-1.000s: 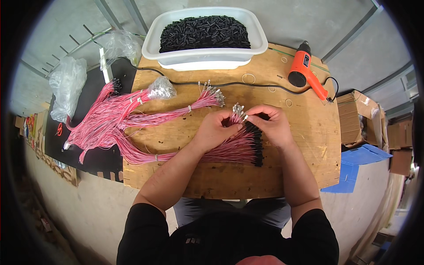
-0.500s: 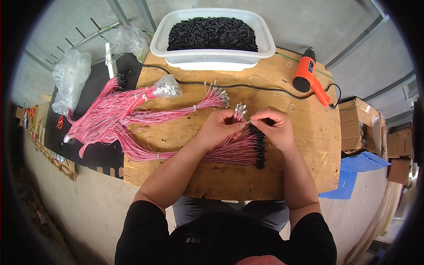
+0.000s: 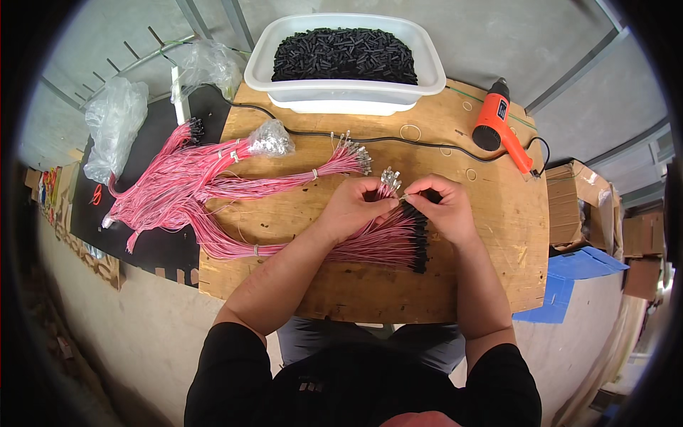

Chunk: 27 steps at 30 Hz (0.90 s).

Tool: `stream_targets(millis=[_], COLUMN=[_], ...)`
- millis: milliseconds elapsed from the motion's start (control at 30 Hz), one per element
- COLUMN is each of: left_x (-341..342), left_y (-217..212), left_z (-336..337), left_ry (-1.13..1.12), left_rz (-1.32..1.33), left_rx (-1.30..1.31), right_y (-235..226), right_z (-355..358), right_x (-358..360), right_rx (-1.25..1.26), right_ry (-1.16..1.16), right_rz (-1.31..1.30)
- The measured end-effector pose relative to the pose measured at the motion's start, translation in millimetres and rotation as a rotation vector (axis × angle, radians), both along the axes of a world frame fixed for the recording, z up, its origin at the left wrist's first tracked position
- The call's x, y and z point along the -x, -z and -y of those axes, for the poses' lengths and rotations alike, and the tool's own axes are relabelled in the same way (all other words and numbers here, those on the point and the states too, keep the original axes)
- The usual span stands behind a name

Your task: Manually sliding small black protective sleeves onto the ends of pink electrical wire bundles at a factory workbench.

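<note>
Well, gripping the wire bundle [image 3: 388, 191] in left fingers [image 3: 382, 206], pinching a small tip [image 3: 406, 197] in right fingers [image 3: 421, 187]; best work gently, inside the near edge of the tabletop [image 3: 512, 249].

The left hand [image 3: 356, 210] (forearm [image 3: 281, 277] too) hides stretches of pink wires [image 3: 377, 248].

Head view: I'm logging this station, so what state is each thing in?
Left hand: closed around silver-ended wires
Silver-ended wires: bunched, ends up
Right hand: thumb and finger pinched, apparently on a wire end
Black-ended wires: fanned out
Middle pink bundle: tied near its silver ends
White tub: lidless, holding black pieces
Heat gun: resting on the table; on or off, cannot tell
Cardboard box: open
</note>
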<state>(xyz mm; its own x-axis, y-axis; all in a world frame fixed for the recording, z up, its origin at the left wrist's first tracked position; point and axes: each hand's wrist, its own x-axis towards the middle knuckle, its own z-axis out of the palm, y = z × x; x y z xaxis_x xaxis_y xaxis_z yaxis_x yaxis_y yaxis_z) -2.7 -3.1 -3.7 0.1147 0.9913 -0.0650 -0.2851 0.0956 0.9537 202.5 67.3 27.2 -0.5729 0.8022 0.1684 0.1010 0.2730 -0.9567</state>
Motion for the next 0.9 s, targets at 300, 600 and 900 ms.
stream_targets(millis=[300, 600, 900], left_x=[-3, -3, -1], left_y=[3, 2, 2], left_z=[0, 0, 1], left_ry=[-0.025, -0.068, -0.054], left_rz=[-0.08, -0.03, -0.088], left_rx=[-0.006, 0.005, 0.017], right_y=[0, 15, -1], right_z=[-21, -33, -32], right_x=[-17, -23, -18], right_rx=[0.841, 0.964, 1.127], right_ry=[-0.102, 0.046, 0.248], right_rz=[-0.583, -0.773, -0.852])
